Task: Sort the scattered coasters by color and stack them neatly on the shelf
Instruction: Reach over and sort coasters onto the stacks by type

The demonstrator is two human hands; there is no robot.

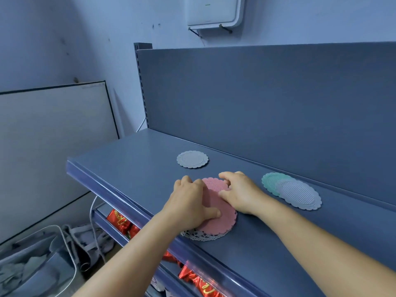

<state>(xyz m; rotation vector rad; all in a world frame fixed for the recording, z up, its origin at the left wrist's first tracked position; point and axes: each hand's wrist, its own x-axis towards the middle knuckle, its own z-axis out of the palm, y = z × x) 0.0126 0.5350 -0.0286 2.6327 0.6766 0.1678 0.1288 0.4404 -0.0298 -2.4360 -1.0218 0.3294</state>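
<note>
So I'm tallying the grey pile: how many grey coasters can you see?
2. One grey coaster lies alone at the back left of the shelf; the other lies on the right, overlapping a green coaster. More may hide under others.

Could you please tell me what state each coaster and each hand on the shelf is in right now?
pink coaster: flat, under both hands, overlapping the white lace coaster.
white lace coaster: flat, mostly covered.
grey coaster: flat, alone.
teal coaster: flat, partly covered.
second grey coaster: overlapping the teal one.
left hand: touching the pink coaster.
right hand: fingers curled at the pink coaster's edge.
</note>
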